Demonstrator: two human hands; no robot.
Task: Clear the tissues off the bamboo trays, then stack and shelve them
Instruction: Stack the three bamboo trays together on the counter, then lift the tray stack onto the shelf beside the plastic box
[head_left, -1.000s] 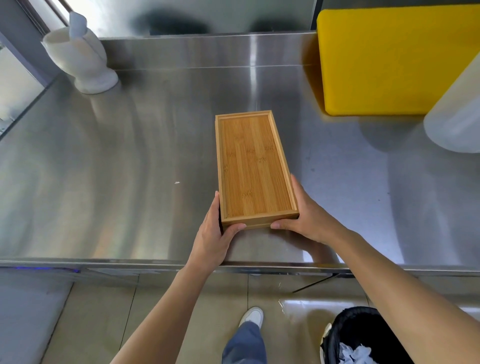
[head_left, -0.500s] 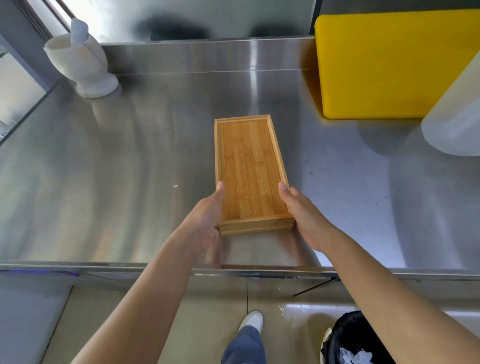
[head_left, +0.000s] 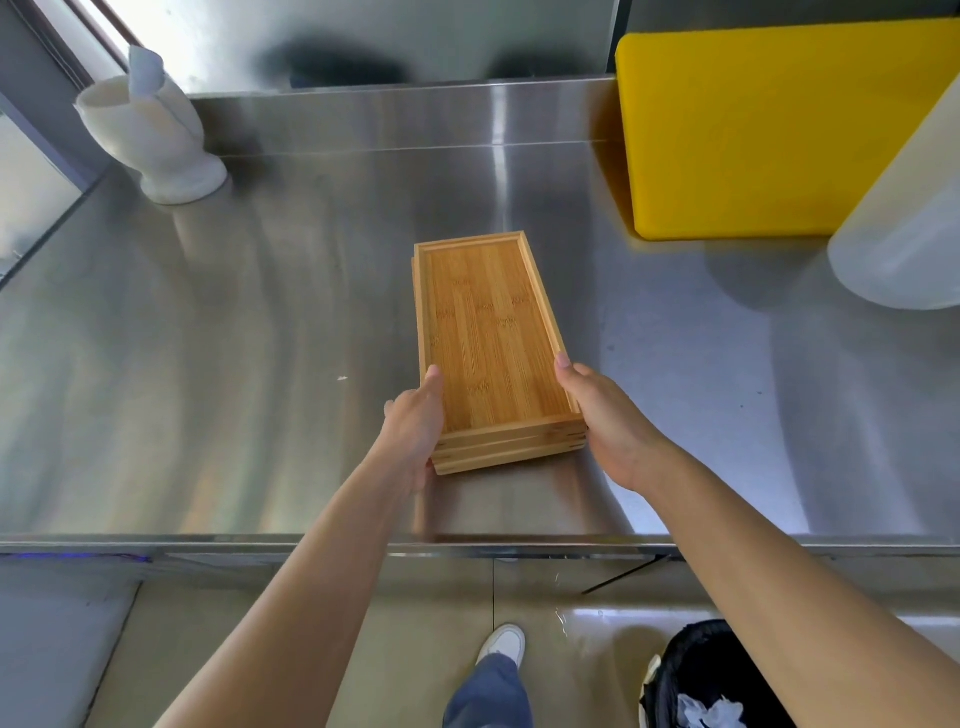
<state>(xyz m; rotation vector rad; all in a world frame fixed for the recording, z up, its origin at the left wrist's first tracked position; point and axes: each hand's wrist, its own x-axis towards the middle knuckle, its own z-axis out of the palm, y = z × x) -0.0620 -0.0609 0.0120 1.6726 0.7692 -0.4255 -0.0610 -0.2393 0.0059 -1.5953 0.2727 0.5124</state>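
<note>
A stack of bamboo trays (head_left: 491, 332) lies lengthwise on the steel counter (head_left: 234, 364), near its front edge. The top tray is bare, with no tissue on it. My left hand (head_left: 415, 426) clasps the stack's near left side, thumb on the rim. My right hand (head_left: 605, 415) clasps the near right side the same way. Crumpled white tissues (head_left: 709, 712) lie in a black bin on the floor at the lower right.
A yellow cutting board (head_left: 769, 130) leans at the back right, with a translucent white container (head_left: 904, 234) in front of it. A white mortar with pestle (head_left: 156, 135) stands at the back left. The black bin (head_left: 727, 675) sits on the floor beside my shoe.
Both hands slid from the tray stack's near end up along its long sides. The stack stays in about the same place on the counter.
</note>
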